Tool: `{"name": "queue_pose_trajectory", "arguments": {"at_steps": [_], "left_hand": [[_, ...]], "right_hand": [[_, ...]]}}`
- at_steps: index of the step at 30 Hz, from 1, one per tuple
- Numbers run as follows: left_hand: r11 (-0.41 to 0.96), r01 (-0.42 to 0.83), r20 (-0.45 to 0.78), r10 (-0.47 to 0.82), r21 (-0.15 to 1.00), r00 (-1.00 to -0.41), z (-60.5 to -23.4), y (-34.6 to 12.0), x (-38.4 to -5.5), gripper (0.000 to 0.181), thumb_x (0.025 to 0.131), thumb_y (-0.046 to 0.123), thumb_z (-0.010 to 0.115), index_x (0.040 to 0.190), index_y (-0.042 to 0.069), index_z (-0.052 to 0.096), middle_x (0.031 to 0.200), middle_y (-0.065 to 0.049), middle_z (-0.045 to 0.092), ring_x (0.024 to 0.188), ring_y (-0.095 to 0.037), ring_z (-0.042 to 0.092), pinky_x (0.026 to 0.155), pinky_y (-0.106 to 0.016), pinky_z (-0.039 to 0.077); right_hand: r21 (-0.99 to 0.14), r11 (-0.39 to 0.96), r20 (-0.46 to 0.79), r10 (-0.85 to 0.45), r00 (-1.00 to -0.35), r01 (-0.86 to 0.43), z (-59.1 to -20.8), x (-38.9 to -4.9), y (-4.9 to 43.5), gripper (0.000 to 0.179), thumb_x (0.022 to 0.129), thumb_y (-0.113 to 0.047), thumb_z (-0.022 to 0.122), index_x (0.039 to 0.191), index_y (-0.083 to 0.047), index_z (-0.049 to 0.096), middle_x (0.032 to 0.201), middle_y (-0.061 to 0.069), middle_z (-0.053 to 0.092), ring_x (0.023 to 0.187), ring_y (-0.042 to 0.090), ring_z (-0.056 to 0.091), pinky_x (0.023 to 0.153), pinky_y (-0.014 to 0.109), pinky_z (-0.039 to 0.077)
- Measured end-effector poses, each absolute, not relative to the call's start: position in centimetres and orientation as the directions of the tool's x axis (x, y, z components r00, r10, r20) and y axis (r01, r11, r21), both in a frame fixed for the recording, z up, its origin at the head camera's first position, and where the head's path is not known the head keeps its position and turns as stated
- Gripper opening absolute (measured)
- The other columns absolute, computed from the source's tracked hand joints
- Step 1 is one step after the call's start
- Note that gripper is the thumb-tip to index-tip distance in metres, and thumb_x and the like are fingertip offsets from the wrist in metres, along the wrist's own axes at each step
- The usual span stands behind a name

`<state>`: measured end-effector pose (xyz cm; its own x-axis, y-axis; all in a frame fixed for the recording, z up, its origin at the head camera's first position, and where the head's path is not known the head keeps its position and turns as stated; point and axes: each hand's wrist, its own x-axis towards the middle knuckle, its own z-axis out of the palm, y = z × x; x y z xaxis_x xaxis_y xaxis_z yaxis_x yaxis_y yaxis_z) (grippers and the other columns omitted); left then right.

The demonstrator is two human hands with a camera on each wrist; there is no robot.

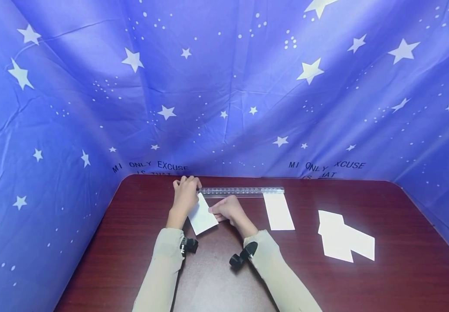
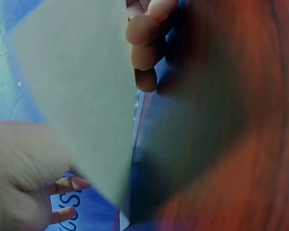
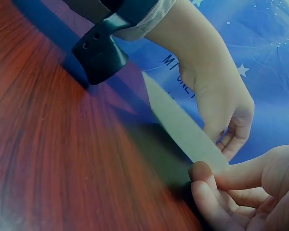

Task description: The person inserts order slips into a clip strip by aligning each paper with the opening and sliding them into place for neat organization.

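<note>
White card (image 1: 204, 217) being held tilted between two hands, near the left end of the clear ruler (image 1: 244, 191). Judged by layout, one card is already being seated: a second card (image 1: 280, 213), apparently being overlapped at its far edge by the ruler's right end. The first is not yet being laid flat; the loose cards (image 1: 337, 238), overlapping at right, seem not to be in use. Surface being shown plain, four-cornered, straight-edged; shadow being cast on the table (image 1: 404, 281). Right edge being pinched by thumb and fingers of the right hand (image 1: 229, 209). Fingers of the left hand (image 1: 186, 195) being held bent by the ruler's end; whether anything is being gripped cannot be told. Beyond, starred cloth (image 1: 228, 86) being hung.
</note>
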<state>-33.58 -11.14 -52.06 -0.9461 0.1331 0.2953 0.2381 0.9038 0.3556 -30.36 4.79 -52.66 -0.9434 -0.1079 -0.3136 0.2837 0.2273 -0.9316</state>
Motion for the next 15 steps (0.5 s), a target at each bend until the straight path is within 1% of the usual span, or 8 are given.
{"name": "queue_pose_trajectory", "arguments": {"at_steps": [6, 15], "left_hand": [[0.902, 0.242, 0.287, 0.14, 0.357, -0.948, -52.23, -10.95, -33.54, 0.022, 0.08, -0.009, 0.073, 0.096, 0.006, 0.069, 0.101, -0.009, 0.069, 0.106, -0.032, 0.056, 0.103, -0.057, 0.033], [0.907, 0.232, 0.286, 0.132, 0.352, -0.949, -51.85, -11.1, -33.42, 0.026, 0.077, -0.01, 0.073, 0.097, 0.006, 0.069, 0.102, -0.01, 0.069, 0.106, -0.033, 0.056, 0.102, -0.057, 0.033]], "right_hand": [[-0.917, 0.213, -0.367, -0.12, -0.922, 0.338, -52.75, -30.49, 4.81, 0.013, 0.083, 0.004, 0.076, 0.09, 0.015, 0.074, 0.057, 0.003, 0.067, 0.045, 0.005, 0.061, 0.05, 0.023, 0.056], [-0.891, 0.225, -0.427, -0.126, -0.895, 0.394, -52.4, -31.27, 4.73, 0.013, 0.082, 0.005, 0.076, 0.091, 0.013, 0.074, 0.057, 0.0, 0.063, 0.047, 0.004, 0.057, 0.047, 0.018, 0.052]]}}
